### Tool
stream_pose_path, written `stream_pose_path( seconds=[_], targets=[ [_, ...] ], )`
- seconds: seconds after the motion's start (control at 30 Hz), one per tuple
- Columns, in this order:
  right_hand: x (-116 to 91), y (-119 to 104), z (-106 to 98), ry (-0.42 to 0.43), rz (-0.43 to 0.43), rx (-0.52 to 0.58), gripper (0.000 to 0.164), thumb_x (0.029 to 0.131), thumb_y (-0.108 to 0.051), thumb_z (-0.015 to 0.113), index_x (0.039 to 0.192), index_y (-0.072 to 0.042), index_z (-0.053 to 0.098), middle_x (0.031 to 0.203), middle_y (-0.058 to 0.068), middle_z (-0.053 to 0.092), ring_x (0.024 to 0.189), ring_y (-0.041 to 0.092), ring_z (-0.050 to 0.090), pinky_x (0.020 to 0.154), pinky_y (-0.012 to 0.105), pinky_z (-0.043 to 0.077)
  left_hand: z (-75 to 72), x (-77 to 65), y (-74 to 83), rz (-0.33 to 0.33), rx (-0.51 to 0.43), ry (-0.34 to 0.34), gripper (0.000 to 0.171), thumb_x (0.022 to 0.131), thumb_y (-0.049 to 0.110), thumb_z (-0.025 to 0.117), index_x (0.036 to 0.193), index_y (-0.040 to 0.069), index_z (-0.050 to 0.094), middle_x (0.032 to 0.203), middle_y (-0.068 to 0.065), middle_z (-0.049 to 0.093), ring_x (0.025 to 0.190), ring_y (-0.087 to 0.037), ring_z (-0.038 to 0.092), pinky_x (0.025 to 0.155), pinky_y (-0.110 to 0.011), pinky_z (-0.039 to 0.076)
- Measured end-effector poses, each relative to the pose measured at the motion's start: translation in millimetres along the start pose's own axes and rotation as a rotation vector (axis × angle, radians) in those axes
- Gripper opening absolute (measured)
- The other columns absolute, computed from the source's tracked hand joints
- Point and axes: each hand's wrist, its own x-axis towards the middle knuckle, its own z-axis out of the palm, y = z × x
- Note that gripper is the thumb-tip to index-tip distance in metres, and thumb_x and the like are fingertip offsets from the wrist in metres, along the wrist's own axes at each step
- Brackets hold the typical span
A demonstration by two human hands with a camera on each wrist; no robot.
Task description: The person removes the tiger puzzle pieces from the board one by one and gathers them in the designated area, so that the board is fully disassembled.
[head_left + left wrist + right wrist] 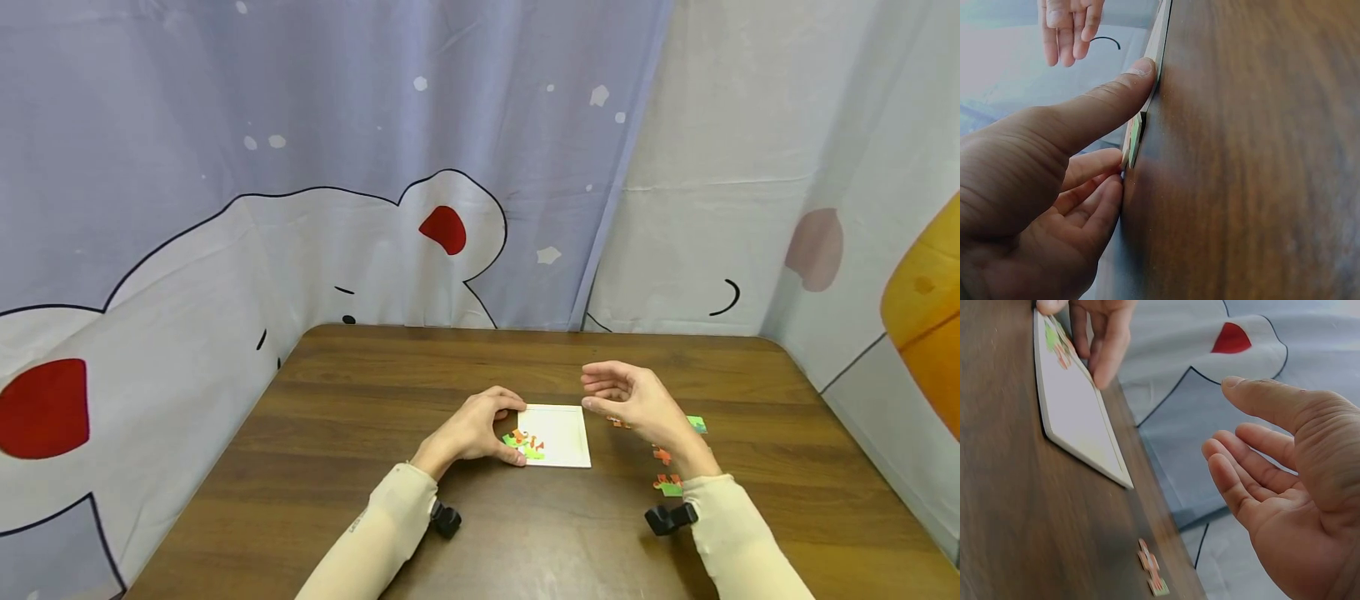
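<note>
A white square puzzle tray with a raised rim lies flat on the table. My left hand grips its left side, thumb at the near corner and fingers at the far one. Green and orange puzzle pieces sit at the tray's left part; some stick out past the left edge, under the hand's span. My right hand hovers above the table to the right of the tray, fingers loosely bent and apart from the thumb. Nothing lies in its palm in the right wrist view.
Loose puzzle pieces lie right of the tray: a green-and-orange one, an orange one, a green one, and one partly hidden by my right hand in the head view. A printed curtain hangs behind the wooden table.
</note>
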Motion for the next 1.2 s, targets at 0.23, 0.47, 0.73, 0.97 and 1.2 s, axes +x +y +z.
stream_pose_path(
  seconds=[0.23, 0.47, 0.73, 0.97, 1.2],
  targets=[
    [8.6, -4.6, 22.2, -0.031, -0.038, 0.011, 0.047, 0.095, -0.005, 0.088, 0.138, 0.002, 0.071, 0.126, 0.023, 0.076, 0.113, 0.037, 0.074, 0.097, 0.028, 0.061, 0.1, 0.3, -0.5, 0.003, -0.005, 0.002, 0.087, 0.070, 0.027, 0.110, 0.143, 0.001, 0.071, 0.146, -0.008, 0.064, 0.137, -0.027, 0.064, 0.117, -0.034, 0.053],
    [15.2, -4.6, 42.8, -0.086, -0.039, 0.008, 0.046, 0.094, -0.005, 0.090, 0.136, 0.002, 0.072, 0.127, 0.031, 0.073, 0.112, 0.039, 0.073, 0.096, 0.029, 0.062, 1.3, 0.4, -2.0, 0.010, 0.008, 0.005, 0.087, 0.070, 0.029, 0.110, 0.143, 0.001, 0.071, 0.146, -0.008, 0.065, 0.136, -0.027, 0.065, 0.116, -0.035, 0.053],
    [17.2, 0.0, 58.8, -0.147, -0.054, -0.015, 0.048, 0.094, -0.007, 0.090, 0.137, 0.008, 0.070, 0.127, 0.029, 0.074, 0.111, 0.040, 0.074, 0.096, 0.030, 0.062, -0.3, 0.6, -1.3, 0.003, 0.000, 0.005, 0.087, 0.070, 0.027, 0.110, 0.142, 0.001, 0.071, 0.147, -0.009, 0.064, 0.136, -0.029, 0.065, 0.116, -0.035, 0.053],
    [16.4, 7.2, 71.7, -0.192, -0.069, -0.038, 0.046, 0.095, -0.007, 0.089, 0.134, 0.009, 0.072, 0.123, 0.026, 0.076, 0.107, 0.032, 0.075, 0.094, 0.031, 0.063, 0.1, 0.4, -1.4, 0.009, -0.007, 0.007, 0.086, 0.069, 0.027, 0.111, 0.142, 0.001, 0.072, 0.146, -0.009, 0.064, 0.136, -0.029, 0.064, 0.116, -0.035, 0.053],
    [17.0, 12.1, 83.0, -0.219, -0.079, -0.085, 0.044, 0.092, -0.010, 0.093, 0.130, 0.002, 0.076, 0.116, 0.017, 0.077, 0.105, 0.029, 0.074, 0.094, 0.035, 0.063, 0.0, 0.0, -1.0, -0.009, -0.010, 0.005, 0.084, 0.069, 0.028, 0.111, 0.140, 0.003, 0.073, 0.145, -0.007, 0.065, 0.135, -0.029, 0.066, 0.115, -0.034, 0.054]
  ],
)
